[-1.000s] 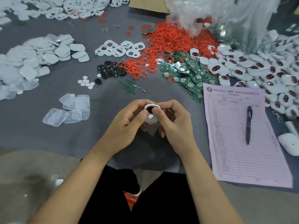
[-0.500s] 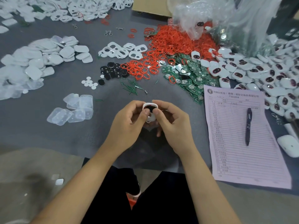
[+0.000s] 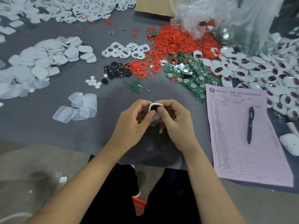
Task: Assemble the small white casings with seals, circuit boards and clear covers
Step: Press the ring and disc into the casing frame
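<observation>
- Both my thumbs have slid closer together on the small white casing since a moment ago, and the casing sits a little higher between my hands; the piles on the table lie as they did.
- At the far left, a heap of white casing backs spreads over the grey table.
- Nearer me, a small cluster of clear covers lies flat, well apart from my hands.
- My left hand grips the casing, fingers curled behind it and the thumb pressing on its front.
- Held just above the table edge, straight in front of me, the casing shows a dark opening at its top.
- My right hand grips the same casing from the other side, thumb tip beside the left thumb.
- Beyond my hands lie black round parts, then red seals in a big pile, then green circuit boards.
- Right of my hands, a printed form lies with a dark pen on it.
- At the far right, assembled white casings are heaped beside a clear plastic bag.
</observation>
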`<state>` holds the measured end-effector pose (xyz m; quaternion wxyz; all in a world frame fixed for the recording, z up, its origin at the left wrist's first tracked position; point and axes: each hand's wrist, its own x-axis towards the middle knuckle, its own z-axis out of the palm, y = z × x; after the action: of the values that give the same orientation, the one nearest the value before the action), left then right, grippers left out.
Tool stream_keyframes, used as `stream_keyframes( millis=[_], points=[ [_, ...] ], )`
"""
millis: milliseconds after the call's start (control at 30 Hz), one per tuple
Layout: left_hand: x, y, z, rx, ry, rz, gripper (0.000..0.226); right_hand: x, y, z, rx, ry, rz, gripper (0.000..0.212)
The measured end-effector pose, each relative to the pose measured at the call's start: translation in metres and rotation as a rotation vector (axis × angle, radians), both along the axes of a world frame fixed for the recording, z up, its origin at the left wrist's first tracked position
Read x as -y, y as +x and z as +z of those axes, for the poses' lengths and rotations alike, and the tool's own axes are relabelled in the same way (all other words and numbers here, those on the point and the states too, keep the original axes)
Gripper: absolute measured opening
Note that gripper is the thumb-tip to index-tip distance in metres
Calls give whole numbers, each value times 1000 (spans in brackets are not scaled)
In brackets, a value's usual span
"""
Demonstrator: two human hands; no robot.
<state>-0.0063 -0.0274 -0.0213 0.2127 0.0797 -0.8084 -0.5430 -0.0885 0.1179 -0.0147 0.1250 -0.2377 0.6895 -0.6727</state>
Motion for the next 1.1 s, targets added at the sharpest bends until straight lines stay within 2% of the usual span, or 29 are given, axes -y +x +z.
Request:
stream_keyframes(
  millis=[167, 367, 633, 733, 800, 867, 933, 1100],
  points=[
    [0, 0, 1, -10, -25, 29, 12, 3, 4, 3, -28, 30, -33, 11],
    [-2, 2, 4, -39, -41, 42, 13, 7, 11, 5, -208, 116, -181, 14],
    [2, 1, 4, -30, 38, 22, 5, 8, 14, 4, -461, 222, -220, 13],
    [2, 0, 2, -22, 41, 9, 9, 7, 17, 7, -428, 155, -298, 14],
    [0, 0, 1, -34, 60, -33, 11, -3, 14, 8, -405, 144, -431, 15],
    [0, -1, 0, -25, 26, -65, 19, -23, 4, 5, -465, 314, -537, 15],
    [0, -2, 1, -6, 34, -80, 23, -39, -3, 2, -449, 518, -504, 14],
    [3, -2, 7, 10, 124, -80, 11, -34, -6, -2, -459, 644, -409, 17]
  ],
)
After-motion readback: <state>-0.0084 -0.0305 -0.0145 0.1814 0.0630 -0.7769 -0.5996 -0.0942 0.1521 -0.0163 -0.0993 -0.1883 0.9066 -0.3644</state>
